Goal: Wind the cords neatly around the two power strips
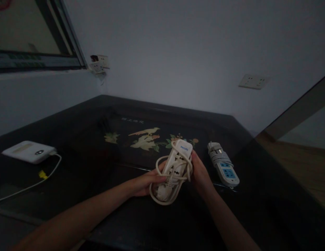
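Observation:
A white power strip (177, 158) marked PHILIPS is held up over the dark table, tilted, with its cord (170, 201) looped loosely around it. My left hand (149, 181) grips its left side, thumb lying across the cord near the lower end. On the upper right edge my right hand (200, 172) is closed around the strip; most of its fingers are hidden behind it. To the right lies a second power strip (226, 173) with blue sockets, its grey cord wrapped tightly around the far half. Neither hand touches that one.
The dark table (81, 139) carries a painted bird and flowers. At its left lies a white flat device (31, 151) with a cable (26, 189) bearing a yellow tag (42, 174). Wall sockets (252, 81) sit behind, and more sockets (99, 64) near the window.

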Tool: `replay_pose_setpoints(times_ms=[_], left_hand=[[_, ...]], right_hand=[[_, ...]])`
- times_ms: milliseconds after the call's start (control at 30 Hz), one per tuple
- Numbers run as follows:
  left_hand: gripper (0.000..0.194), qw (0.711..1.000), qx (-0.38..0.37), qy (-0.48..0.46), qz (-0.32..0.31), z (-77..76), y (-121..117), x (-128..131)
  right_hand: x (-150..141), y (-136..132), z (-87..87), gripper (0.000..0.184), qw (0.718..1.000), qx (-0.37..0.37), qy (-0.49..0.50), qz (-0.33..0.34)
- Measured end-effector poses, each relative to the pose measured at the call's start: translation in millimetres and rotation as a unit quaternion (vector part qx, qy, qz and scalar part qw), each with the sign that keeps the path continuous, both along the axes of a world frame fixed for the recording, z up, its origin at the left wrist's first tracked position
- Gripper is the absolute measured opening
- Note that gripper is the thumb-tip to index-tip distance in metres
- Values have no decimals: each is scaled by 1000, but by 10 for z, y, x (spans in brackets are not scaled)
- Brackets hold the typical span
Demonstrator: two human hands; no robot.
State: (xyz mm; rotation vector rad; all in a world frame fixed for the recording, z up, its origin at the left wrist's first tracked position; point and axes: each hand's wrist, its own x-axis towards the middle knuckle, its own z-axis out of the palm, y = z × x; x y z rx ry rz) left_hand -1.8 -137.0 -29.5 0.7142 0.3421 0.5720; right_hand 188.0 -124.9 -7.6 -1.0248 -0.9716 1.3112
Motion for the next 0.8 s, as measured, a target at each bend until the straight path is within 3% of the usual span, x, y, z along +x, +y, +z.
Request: replay_pose_setpoints(times_ms=[200, 367, 533, 700, 800], left_hand=[[93, 1000, 10, 10, 11, 58, -8, 22], [79, 999, 3, 9, 39, 85, -25, 9], [80, 999, -22, -9, 28, 49, -7, -20], [69, 999, -45, -4, -14, -38, 5, -63], [64, 999, -35, 33, 10, -26, -15, -57]], right_hand=[[1, -13, 52, 69, 996, -27, 47, 65], [-24, -44, 62, 77, 993, -1, 67, 101], [-37, -81, 31, 78, 994, -7, 65, 82], [-15, -56, 11, 60, 998, -19, 48, 45], [-14, -38, 4, 61, 998, -28, 46, 34]])
